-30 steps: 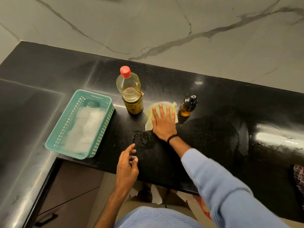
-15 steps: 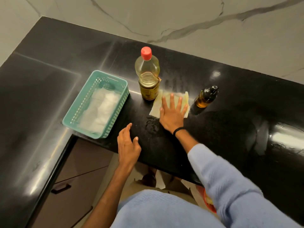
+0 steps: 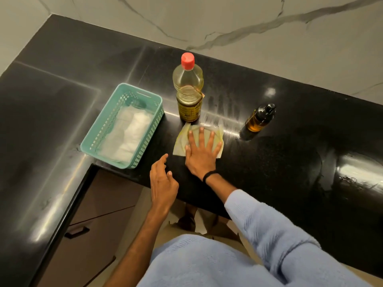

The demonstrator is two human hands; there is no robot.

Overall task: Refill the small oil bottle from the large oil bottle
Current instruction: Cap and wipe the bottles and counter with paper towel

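Note:
The large oil bottle (image 3: 188, 88), clear with a red cap on, stands upright on the black counter (image 3: 290, 162). The small amber bottle (image 3: 260, 118) with a black pump top stands to its right. Between them, nearer to me, lies an oil-stained tissue (image 3: 179, 142). My right hand (image 3: 202, 152) presses flat on it with fingers spread. My left hand (image 3: 162, 180) hovers above the counter's front edge, fingers relaxed, holding nothing.
A teal plastic basket (image 3: 99, 129) holding white tissues sits left of the large bottle. Wet smears shine on the counter behind the tissue. A marble wall (image 3: 207, 21) backs the counter. Drawers (image 3: 95, 220) lie below the counter's inner corner.
My right hand has slid the tissue back toward me, away from the large bottle. My left hand stays near the edge. The camera view has shifted.

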